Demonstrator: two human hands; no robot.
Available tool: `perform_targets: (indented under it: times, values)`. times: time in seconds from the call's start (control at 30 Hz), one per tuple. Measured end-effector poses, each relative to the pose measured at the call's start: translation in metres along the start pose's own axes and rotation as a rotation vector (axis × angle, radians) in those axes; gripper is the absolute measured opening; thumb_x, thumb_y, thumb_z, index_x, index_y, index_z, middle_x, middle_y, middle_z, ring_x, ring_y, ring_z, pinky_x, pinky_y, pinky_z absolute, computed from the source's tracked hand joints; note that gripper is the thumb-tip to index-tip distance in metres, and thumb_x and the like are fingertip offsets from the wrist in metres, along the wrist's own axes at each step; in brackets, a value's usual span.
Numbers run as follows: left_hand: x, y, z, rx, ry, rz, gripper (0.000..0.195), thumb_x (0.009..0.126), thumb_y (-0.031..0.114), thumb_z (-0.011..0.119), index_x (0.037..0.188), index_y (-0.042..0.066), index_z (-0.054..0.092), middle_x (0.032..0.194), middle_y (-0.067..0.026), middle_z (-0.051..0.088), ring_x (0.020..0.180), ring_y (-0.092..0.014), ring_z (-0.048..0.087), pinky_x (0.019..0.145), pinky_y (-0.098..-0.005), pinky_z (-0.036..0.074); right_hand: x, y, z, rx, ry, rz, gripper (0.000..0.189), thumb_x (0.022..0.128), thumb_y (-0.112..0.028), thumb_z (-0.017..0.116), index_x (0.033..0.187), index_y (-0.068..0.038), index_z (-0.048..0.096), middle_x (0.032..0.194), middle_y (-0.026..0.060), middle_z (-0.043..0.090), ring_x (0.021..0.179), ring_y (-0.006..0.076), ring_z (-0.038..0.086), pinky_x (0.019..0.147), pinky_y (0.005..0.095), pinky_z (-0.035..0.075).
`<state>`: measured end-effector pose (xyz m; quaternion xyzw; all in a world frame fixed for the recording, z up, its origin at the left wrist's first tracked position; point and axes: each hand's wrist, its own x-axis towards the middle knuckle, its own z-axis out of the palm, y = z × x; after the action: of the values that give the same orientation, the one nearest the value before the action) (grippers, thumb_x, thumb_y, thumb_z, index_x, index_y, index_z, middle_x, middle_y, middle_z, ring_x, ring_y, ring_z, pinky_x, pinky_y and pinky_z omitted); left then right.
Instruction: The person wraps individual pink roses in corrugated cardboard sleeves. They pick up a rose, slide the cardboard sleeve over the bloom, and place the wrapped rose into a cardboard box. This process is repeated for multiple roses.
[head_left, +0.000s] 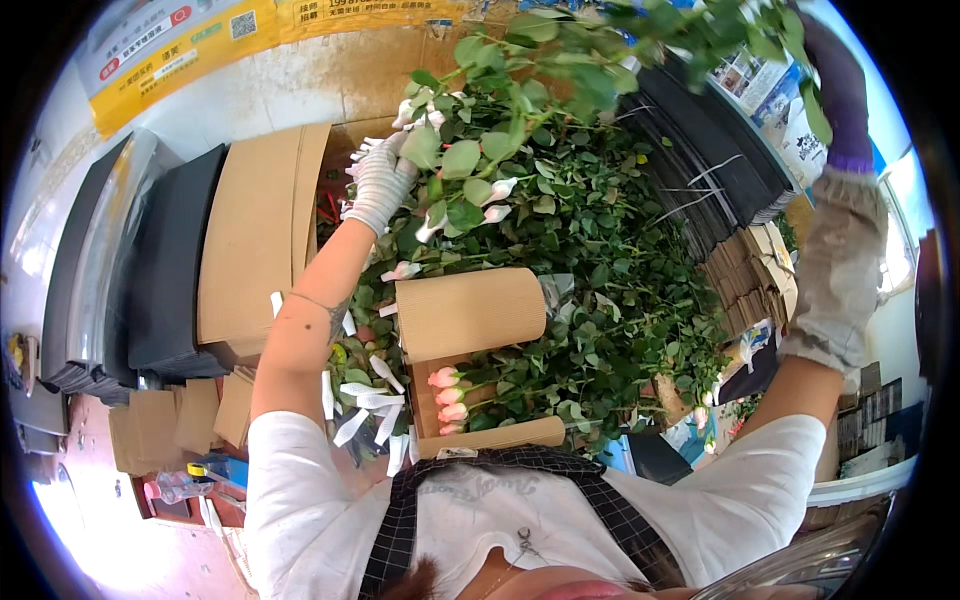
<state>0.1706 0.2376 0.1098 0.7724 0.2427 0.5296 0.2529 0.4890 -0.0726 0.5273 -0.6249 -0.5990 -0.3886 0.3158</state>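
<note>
My left hand (381, 176), in a pale striped glove, is at the white-sleeved rose heads (420, 112) at the back of a big heap of leafy stems (592, 225); its fingers are partly hidden by leaves. My right hand (832, 82), in a purple glove with a grey-brown sleeve cover, is raised at the upper right beside leafy rose stems (585, 52) that cross the top of the view; its fingers are hidden. Before me, pink roses (450, 395) lie on brown corrugated cardboard (471, 311). Loose white bud sleeves (375, 401) lie left of them.
Stacks of brown cardboard sheets (255, 232) and black sheets (172, 262) stand on the left. Strapped black sheets (712, 150) stand at the right, above folded brown cardboard (750, 277). A plastic bottle (176, 487) lies at the lower left. A wall with posters (187, 60) rises behind.
</note>
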Motion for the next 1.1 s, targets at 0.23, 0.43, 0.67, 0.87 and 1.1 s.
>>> perform_targets:
  times: [0.23,0.43,0.67,0.87,1.1]
  values:
    - [-0.079,0.066,0.032,-0.499,-0.73,-0.287,0.028,0.09,0.022,0.064,0.107,0.0,0.062,0.097,-0.0041,0.064,0.092,-0.014,0.058,0.089,-0.0275,0.046,-0.131,0.083,0.06,0.762,0.177,0.992,0.029,0.094,-0.014,0.055,0.121,-0.005,0.06,0.116,0.0037,0.061,0.099,0.0139,0.06,0.084,0.0264,0.05]
    - [-0.04,0.089,-0.007,-0.207,-0.428,-0.346,0.019,0.091,0.021,0.06,0.099,0.004,0.064,0.088,-0.0065,0.066,0.083,-0.014,0.06,0.077,-0.0308,0.049,-0.252,0.228,0.041,0.227,0.037,0.673,0.027,0.089,-0.01,0.059,0.114,-0.004,0.063,0.105,0.001,0.065,0.091,0.0112,0.061,0.075,0.0248,0.051]
    - [-0.016,-0.005,-0.111,0.326,-0.282,-0.138,0.022,0.093,0.021,0.055,0.1,0.002,0.063,0.093,-0.0159,0.069,0.087,-0.029,0.066,0.077,-0.0365,0.05,-0.329,0.223,-0.01,0.635,0.413,0.944,0.029,0.089,0.002,0.053,0.116,0.006,0.06,0.113,0.0119,0.065,0.102,0.0208,0.062,0.094,0.0301,0.048]
    - [-0.027,-0.023,-0.114,1.158,-0.258,0.051,0.067,0.075,0.04,0.072,0.132,0.014,0.046,0.126,-0.014,0.051,0.121,-0.033,0.044,0.102,-0.0445,0.035,-0.354,0.247,-0.033,0.653,0.394,0.946,0.032,0.089,-0.001,0.054,0.12,0.003,0.059,0.116,0.0106,0.063,0.103,0.0202,0.062,0.09,0.0291,0.049]
    - [-0.067,0.072,-0.011,-1.455,-0.065,-0.581,0.052,0.081,0.045,0.07,0.12,0.016,0.052,0.119,-0.0016,0.054,0.11,-0.019,0.051,0.1,-0.0426,0.041,-0.371,0.27,0.027,0.976,0.116,0.981,0.034,0.094,-0.009,0.046,0.126,-0.004,0.054,0.117,0.0075,0.062,0.099,0.0184,0.063,0.081,0.0312,0.053]
